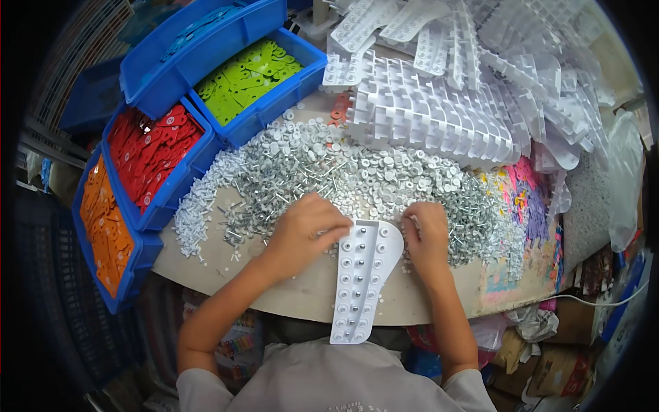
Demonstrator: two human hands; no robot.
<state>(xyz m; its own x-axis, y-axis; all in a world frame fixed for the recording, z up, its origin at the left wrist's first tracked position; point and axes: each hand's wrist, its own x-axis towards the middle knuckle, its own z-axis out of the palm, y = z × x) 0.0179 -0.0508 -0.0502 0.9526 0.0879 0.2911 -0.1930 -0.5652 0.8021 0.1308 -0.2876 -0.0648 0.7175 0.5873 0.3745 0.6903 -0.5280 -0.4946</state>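
A white moulded plastic panel (362,281) lies in front of me, its near end past the table edge. Rings of round sockets line both its sides, and shiny metal heads run down the middle channel. At its upper left corner are the pinched thumb and fingers of my left hand (305,233); whatever is between the tips is too small to make out. My right hand (427,237) is curled closed beside the panel's rounded upper right side, at the edge of a heap of small white caps (412,168). Its fingertips partly hide what they may hold.
Metal screws or pins (305,168) spread across the table (302,295) beside small white pegs (191,223). Blue bins (237,130) at left hold green, red, orange and blue flat pieces. White panels (425,110) pile up at the back right. Purple and pink pieces (532,199) lie at right.
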